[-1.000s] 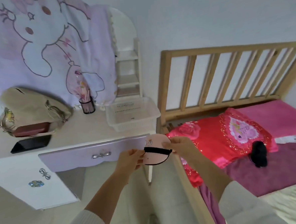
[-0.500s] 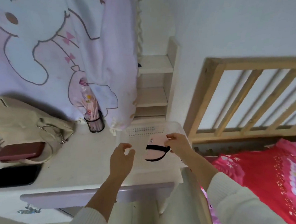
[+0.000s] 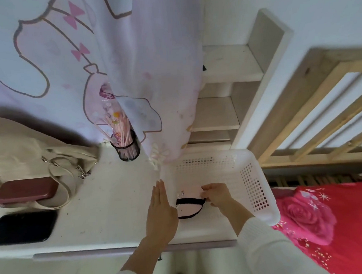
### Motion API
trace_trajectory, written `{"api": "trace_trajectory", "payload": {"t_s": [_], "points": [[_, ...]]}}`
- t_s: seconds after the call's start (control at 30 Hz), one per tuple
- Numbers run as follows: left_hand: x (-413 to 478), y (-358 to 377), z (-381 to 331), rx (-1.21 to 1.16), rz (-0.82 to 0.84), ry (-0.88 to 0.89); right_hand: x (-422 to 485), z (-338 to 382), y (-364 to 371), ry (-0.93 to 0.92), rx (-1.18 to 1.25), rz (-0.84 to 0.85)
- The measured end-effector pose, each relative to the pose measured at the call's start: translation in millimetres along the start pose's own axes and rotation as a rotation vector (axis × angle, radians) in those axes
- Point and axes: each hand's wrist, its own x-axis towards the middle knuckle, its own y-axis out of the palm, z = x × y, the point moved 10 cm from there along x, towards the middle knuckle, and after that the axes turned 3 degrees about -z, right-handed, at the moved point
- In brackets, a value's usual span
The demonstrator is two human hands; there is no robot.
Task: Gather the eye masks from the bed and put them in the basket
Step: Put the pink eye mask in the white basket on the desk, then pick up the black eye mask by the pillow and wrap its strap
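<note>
Pink and soft, the eye mask (image 3: 189, 204) with its black strap sits low inside the white perforated basket (image 3: 253, 187), pinched at its right edge by the right hand (image 3: 216, 195). That hand's fingers are closed narrowly on the fabric, so the mask has not been let go; whether it already rests on the basket floor or hangs just above it cannot be told. Just left of the mask, the left hand (image 3: 160, 212) is flat and wide, fingers straight and together, holding nothing, hovering at the basket's left rim. The basket stands on the white counter (image 3: 108, 204), directly under both hands, with the wooden bed frame (image 3: 314, 107) and the red bedding (image 3: 329, 223) off to the right of the right hand.

The step in hand appears to be the placing of this one mask. The next move calls for little: opening the right fingers so the mask drops flat, then lifting the hand clear without snagging the strap. After that the person would likely turn right to the bed to look for any masks left there; none shows on the visible patch of bedding.
</note>
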Motion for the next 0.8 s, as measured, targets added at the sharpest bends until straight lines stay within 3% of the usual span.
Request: {"api": "trace_trajectory", "payload": {"t_s": [0.27,0.4,0.5,0.63,0.8], "points": [[13.7,-4.9,-30.9,0.156,-0.05,0.153,-9.9,2.9,-22.0,-0.07,0.04,-0.02],[27.0,14.1,-95.5,0.133,-0.001,0.312,-41.0,5.4,-79.5,-0.147,0.192,-0.089],[22.9,48.4,-158.0,0.087,0.055,0.415,-69.4,-10.2,-148.9,-0.207,0.27,-0.256],[-17.4,116.0,-252.1,0.064,0.184,0.635,-115.4,-70.8,-250.3,-0.205,0.281,-0.482],[-111.6,226.5,-355.4,0.093,0.405,0.932,-171.5,-203.4,-353.4,-0.026,0.408,-0.689]]}}
